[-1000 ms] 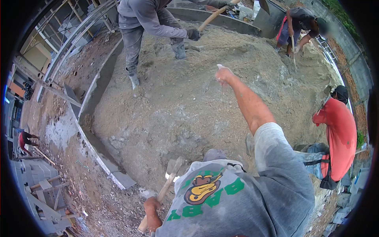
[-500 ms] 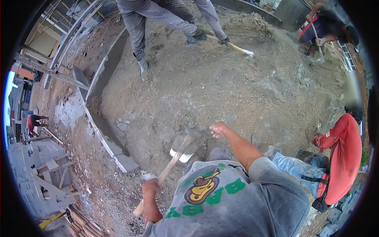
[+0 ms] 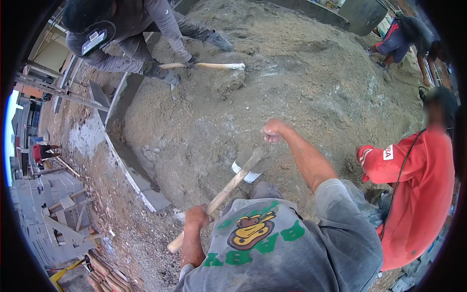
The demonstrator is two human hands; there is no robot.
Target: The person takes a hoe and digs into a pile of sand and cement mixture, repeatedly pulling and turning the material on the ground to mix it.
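My left hand (image 3: 197, 217) is wrapped round the lower part of the wooden handle of a hoe (image 3: 227, 189). The hoe slants up and to the right, and its blade (image 3: 249, 170), with a bright white lower edge, rests at the sandy mix in front of my body. My right hand (image 3: 274, 131) is off the handle, held forward above the heap just beyond the hoe's far end. Its fingers are curled into a fist, with nothing visible in them. Beneath both lies a broad heap of grey-brown sandy mix (image 3: 204, 126).
A co-worker in grey (image 3: 165, 24) bends at the upper left, gripping a wooden-handled tool (image 3: 214, 65). Close on my right stands a person in red (image 3: 413, 194); another (image 3: 406, 36) bends at the upper right. A low slab edging (image 3: 127, 158) borders the heap; stacked blocks (image 3: 46, 214) lie left.
The hoe and its blade have shifted right and forward with my left hand. My right hand has risen a little. The grey-clad co-worker has bent lower, further left; the red-clad person appears nearer.
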